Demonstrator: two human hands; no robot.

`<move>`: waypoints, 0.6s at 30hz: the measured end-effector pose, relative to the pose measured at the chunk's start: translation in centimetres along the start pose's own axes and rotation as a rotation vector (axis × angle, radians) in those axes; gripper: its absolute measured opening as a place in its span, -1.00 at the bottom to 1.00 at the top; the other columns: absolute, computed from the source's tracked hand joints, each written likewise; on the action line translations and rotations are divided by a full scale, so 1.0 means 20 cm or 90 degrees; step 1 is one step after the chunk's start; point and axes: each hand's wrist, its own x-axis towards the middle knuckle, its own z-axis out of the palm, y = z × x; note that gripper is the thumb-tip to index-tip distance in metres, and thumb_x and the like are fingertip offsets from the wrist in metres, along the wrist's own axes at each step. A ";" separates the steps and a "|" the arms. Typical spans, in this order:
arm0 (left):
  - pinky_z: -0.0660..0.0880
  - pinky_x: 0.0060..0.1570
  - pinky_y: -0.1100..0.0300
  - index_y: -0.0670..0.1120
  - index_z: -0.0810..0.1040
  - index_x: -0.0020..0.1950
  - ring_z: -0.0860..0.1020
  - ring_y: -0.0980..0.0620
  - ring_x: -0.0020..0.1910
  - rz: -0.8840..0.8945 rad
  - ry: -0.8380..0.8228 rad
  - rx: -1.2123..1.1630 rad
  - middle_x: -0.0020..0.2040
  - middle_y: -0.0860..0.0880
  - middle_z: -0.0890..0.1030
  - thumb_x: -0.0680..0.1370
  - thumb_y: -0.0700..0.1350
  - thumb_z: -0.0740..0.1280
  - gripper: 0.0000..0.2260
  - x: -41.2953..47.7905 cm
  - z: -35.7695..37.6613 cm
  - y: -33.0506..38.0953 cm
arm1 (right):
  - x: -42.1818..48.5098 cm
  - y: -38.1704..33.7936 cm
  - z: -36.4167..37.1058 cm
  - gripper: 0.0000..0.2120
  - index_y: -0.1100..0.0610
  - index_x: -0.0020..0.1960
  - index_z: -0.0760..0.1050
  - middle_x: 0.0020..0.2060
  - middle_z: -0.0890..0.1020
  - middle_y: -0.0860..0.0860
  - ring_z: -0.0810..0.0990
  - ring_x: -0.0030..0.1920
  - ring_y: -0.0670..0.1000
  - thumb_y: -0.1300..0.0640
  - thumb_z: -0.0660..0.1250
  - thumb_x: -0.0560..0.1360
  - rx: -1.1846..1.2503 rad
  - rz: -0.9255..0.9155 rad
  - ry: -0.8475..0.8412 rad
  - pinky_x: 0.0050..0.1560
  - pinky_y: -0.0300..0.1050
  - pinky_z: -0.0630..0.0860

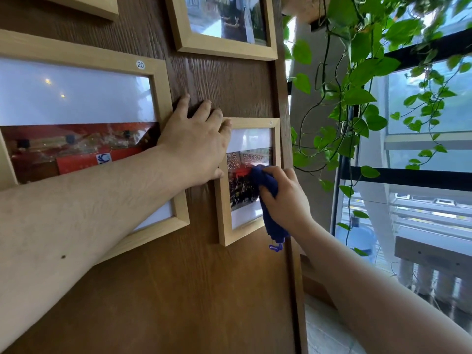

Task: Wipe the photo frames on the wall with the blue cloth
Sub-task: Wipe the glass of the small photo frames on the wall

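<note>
Light wooden photo frames hang on a dark wood wall panel point(178, 290). A small upright frame point(224, 226) is at the centre right. My right hand point(283, 198) presses a bunched dark blue cloth point(265, 185) against its glass; the cloth's tail hangs below the frame's lower right corner. My left hand point(196, 141) lies flat on the wall with fingers spread, its little finger and thumb touching that frame's left edge. A large frame point(84, 57) with a "20" sticker is at the left, partly covered by my left forearm. Another frame point(224, 49) hangs above.
A corner of a further frame point(102, 11) shows at the top left. The panel's right edge is just beside the small frame. Beyond it hang leafy green vines point(357, 93), with black-framed windows point(421, 175) and a blue water jug point(357, 236) outside.
</note>
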 end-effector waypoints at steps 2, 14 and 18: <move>0.03 0.42 -0.30 -0.12 0.05 0.51 0.07 -0.21 0.50 -0.001 0.003 -0.001 0.52 -0.19 0.16 0.40 0.35 0.25 -0.13 0.00 0.00 0.00 | -0.04 -0.05 0.01 -0.67 -0.11 0.22 0.38 0.05 0.39 -0.08 0.49 -0.10 0.01 0.02 0.31 0.47 0.024 -0.066 -0.027 -0.26 -0.05 0.51; 0.02 0.43 -0.31 -0.12 0.03 0.51 0.04 -0.19 0.51 -0.004 -0.007 -0.022 0.54 -0.19 0.11 0.40 0.33 0.25 -0.14 0.00 0.01 0.00 | -0.11 0.08 0.01 -0.69 -0.17 0.20 0.35 0.05 0.43 -0.06 0.54 -0.17 0.08 0.00 0.29 0.49 -0.073 -0.013 -0.033 -0.30 -0.03 0.52; 0.02 0.44 -0.30 -0.12 0.01 0.51 0.04 -0.20 0.51 -0.006 -0.004 -0.011 0.54 -0.19 0.11 0.40 0.36 0.23 -0.12 0.00 0.01 0.00 | -0.18 0.01 0.03 -0.66 -0.13 0.23 0.34 0.07 0.40 -0.07 0.52 -0.17 0.02 -0.06 0.24 0.47 -0.042 -0.141 -0.116 -0.33 -0.09 0.49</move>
